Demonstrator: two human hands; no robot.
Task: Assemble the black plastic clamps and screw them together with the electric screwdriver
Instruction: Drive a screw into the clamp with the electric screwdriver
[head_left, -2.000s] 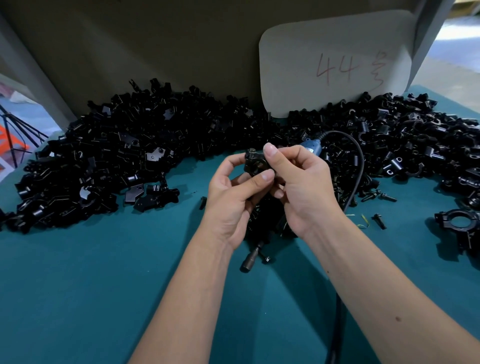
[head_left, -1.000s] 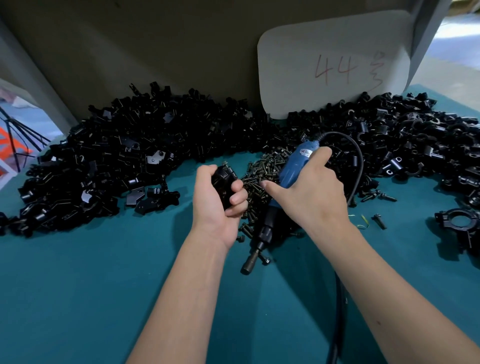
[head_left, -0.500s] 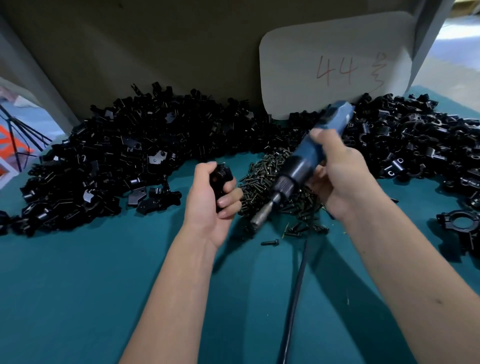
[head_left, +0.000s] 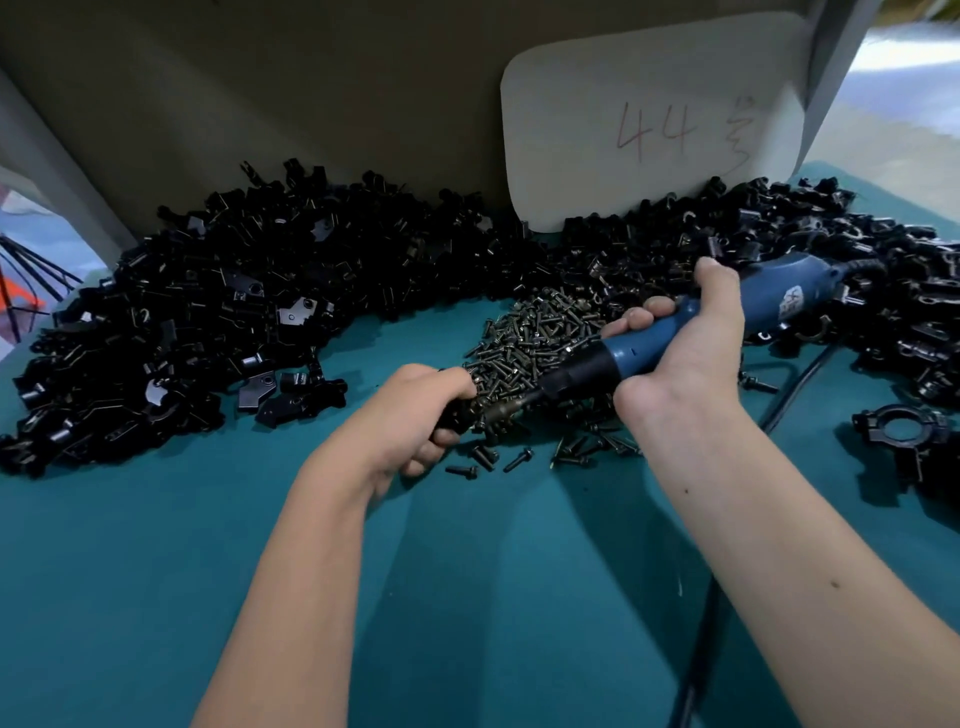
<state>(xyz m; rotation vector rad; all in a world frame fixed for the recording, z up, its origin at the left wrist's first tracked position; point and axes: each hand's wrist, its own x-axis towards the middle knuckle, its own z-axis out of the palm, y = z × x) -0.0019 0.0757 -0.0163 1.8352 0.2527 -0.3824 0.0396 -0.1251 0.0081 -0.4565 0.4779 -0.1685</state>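
The left hand (head_left: 410, 415) curls its fingers round a black plastic clamp (head_left: 453, 413), its grip wrapped tight so that only a dark edge of the part shows past the knuckles, just above the teal desk (head_left: 156, 571). The right hand (head_left: 685, 353) closes its grip round the blue electric screwdriver (head_left: 649, 345), thumb up along the far side and fingers (head_left: 641, 318) folded over the barrel. The tool lies nearly level, pointing left, and its metal bit (head_left: 506, 408) meets the clamp held in the left hand. The meeting point sits at the near edge of a heap of small dark screws (head_left: 540, 338), with a few loose ones (head_left: 519, 460) scattered on the desk just in front. The screwdriver's black cord (head_left: 795, 387) trails from its rear end, down across the desk on the right. A large pile of black clamp parts (head_left: 208, 322) spreads across the left and back of the desk, and a second pile (head_left: 831, 270) fills the right side. One assembled ring-shaped clamp (head_left: 901, 431) lies apart near the right edge. Behind the piles a pale board (head_left: 649, 78) marked "44" in red leans against the wall.
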